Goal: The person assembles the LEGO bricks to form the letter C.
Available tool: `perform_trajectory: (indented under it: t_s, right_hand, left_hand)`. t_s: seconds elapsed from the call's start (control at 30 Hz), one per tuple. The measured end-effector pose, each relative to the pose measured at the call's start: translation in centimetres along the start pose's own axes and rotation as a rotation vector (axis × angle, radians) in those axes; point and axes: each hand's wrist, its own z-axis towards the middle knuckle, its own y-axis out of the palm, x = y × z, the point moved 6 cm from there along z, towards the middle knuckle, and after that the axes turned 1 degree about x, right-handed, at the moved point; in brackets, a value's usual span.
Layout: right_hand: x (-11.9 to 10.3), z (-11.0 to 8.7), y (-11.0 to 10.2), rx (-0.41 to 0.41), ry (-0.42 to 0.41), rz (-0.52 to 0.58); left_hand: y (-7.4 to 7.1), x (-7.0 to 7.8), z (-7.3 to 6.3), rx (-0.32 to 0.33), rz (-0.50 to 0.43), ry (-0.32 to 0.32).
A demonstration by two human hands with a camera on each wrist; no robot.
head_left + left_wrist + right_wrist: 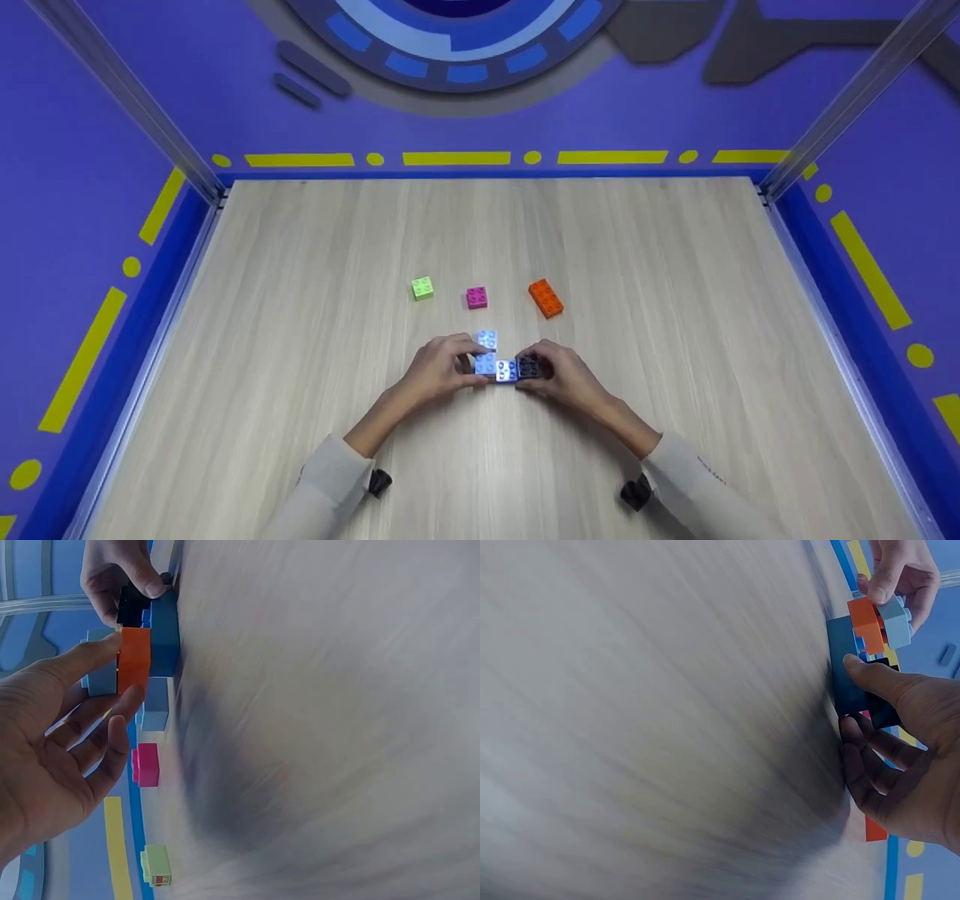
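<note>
A small stack of toy building bricks stands on the table between the two hands. Its base is a dark blue brick [165, 637]. On one end sits an orange brick [135, 660] topped by a light blue brick [485, 364]; a black brick [528, 366] is on the other end. My left hand [439, 365] pinches the orange brick between thumb and fingers. With thumb and fingers, my right hand [564, 373] grips the black brick, its thumb tip reaching the dark blue brick's side. Another light blue brick [487, 340] lies just behind the stack.
Beyond the hands, a lime green brick [422, 288], a magenta brick [476, 298] and a longer orange-red brick [545, 298] lie apart on the wooden table [337, 247]. Blue panels with yellow marks [456, 158] enclose the back and sides.
</note>
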Motion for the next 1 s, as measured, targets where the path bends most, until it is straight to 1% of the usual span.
perform_trajectory:
  t_s: [0.2, 0.27, 0.43, 0.6, 0.7, 0.83, 0.9, 1.0]
  right_hand:
    - [0.1, 0.0, 0.0, -0.006, 0.018, 0.009]
    - [0.0, 0.0, 0.1, -0.001, 0.006, 0.008]
    - [-0.1, 0.1, 0.0, 0.005, -0.011, 0.009]
    - [-0.1, 0.2, 0.1, 0.007, -0.003, 0.013]
    - [-0.1, 0.3, 0.2, 0.004, 0.006, 0.013]
    - [-0.2, 0.5, 0.4, -0.005, 0.006, 0.018]
    - [-0.1, 0.4, 0.4, -0.006, 0.01, 0.018]
    - [0.1, 0.1, 0.1, 0.004, 0.024, 0.012]
  left_hand:
    - [-0.2, 0.4, 0.4, -0.045, 0.107, -0.013]
    - [-0.2, 0.6, 0.5, -0.054, 0.132, -0.01]
    - [-0.1, 1.1, 0.6, -0.061, 0.192, 0.003]
    - [-0.1, 1.5, 0.8, -0.067, 0.246, 0.017]
    - [-0.1, 1.3, 1.0, -0.072, 0.228, 0.006]
    - [-0.2, 0.5, 0.8, -0.059, 0.142, 0.003]
    - [0.1, 0.2, 0.7, -0.055, 0.107, 0.009]
    - [0.5, 0.2, 0.6, -0.063, 0.087, 0.031]
